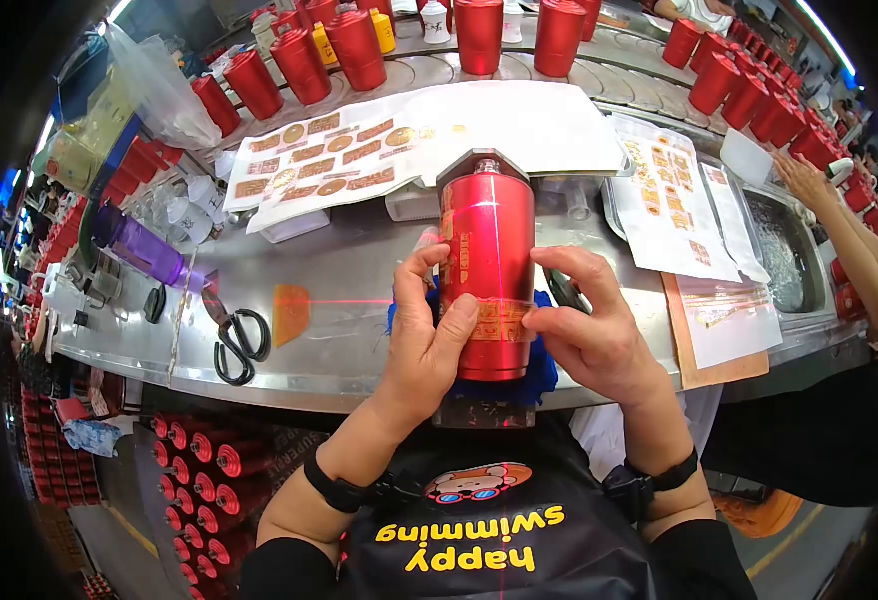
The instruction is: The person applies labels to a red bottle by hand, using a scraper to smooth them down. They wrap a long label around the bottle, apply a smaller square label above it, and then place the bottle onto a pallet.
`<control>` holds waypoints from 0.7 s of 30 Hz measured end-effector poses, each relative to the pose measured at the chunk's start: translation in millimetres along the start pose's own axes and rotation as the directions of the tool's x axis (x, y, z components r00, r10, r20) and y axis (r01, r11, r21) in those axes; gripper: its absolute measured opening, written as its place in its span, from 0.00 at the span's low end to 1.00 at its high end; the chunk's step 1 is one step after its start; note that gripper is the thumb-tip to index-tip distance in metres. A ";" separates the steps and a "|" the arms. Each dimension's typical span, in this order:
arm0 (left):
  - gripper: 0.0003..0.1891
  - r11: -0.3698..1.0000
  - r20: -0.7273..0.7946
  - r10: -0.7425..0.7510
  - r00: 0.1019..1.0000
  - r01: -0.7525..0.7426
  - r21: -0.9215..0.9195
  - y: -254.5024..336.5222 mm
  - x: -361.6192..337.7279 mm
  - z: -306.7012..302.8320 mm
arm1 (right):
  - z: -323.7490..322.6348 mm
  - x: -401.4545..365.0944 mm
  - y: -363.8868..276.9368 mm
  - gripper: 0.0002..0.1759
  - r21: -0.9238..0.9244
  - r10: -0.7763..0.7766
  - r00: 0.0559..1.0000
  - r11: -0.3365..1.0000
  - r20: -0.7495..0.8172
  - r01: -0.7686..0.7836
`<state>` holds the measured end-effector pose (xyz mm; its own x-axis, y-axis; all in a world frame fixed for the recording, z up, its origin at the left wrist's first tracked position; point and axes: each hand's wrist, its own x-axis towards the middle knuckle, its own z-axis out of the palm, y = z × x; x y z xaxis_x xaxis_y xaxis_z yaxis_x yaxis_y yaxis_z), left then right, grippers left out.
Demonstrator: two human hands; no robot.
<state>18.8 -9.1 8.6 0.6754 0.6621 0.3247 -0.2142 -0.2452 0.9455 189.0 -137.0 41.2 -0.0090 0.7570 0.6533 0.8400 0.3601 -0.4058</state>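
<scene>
A glossy red metal bottle [489,240] with gold lettering lies along a holder [489,415], its neck toward the far end. My left hand [424,335] is closed around its left side, the thumb resting on the front. Across the lower part of the bottle runs a see-through decal [499,322] with gold print. My right hand [594,325] is at the right side, its thumb at the decal's edge and its index finger higher up against the bottle. Blue cloth [544,375] shows beneath. A dark object [566,290] is partly hidden behind my right hand.
Scissors [234,340], an orange scraper [291,313] and a purple bottle [139,245] lie left. Decal sheets [329,155] spread behind, with more [669,195] right. Red bottles [479,40] line the conveyor. Another person's arms [839,210] reach over a sink [784,250].
</scene>
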 end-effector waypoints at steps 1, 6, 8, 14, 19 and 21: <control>0.29 1.000 0.000 0.003 1.000 -0.003 0.017 1.9 0.2 1.1 | 0.4 -0.9 0.1 0.13 0.001 0.001 1.000 1.000 0.000 -0.001; 0.31 0.999 0.019 0.001 1.000 -0.002 0.050 5.3 1.5 4.7 | -0.8 -9.7 1.7 0.15 0.031 0.080 0.996 0.996 -0.037 -0.079; 0.31 0.997 0.022 0.022 1.000 -0.023 0.067 0.5 1.2 3.2 | 0.3 -21.9 0.9 0.16 0.101 0.232 0.964 0.970 -0.127 -0.220; 0.30 0.998 0.052 0.045 0.998 -0.047 0.049 4.8 1.5 6.8 | 20.1 -3.0 -34.3 0.20 0.654 0.660 0.744 0.609 -0.105 -0.448; 0.30 0.996 0.073 0.011 0.997 -0.017 0.087 4.9 -1.6 4.2 | 47.7 -38.7 -15.2 0.19 0.685 0.731 0.673 0.548 -0.113 -0.481; 0.31 0.992 0.078 0.040 0.996 -0.048 0.115 0.8 0.5 3.1 | 52.9 -48.3 -11.0 0.19 0.782 0.764 0.642 0.437 -0.062 -0.444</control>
<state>21.2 -11.2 9.4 0.7193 0.5947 0.3590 -0.1644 -0.3564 0.9198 151.4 -148.7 -19.8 0.6701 0.7271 0.1492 -0.0533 0.2476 -0.9674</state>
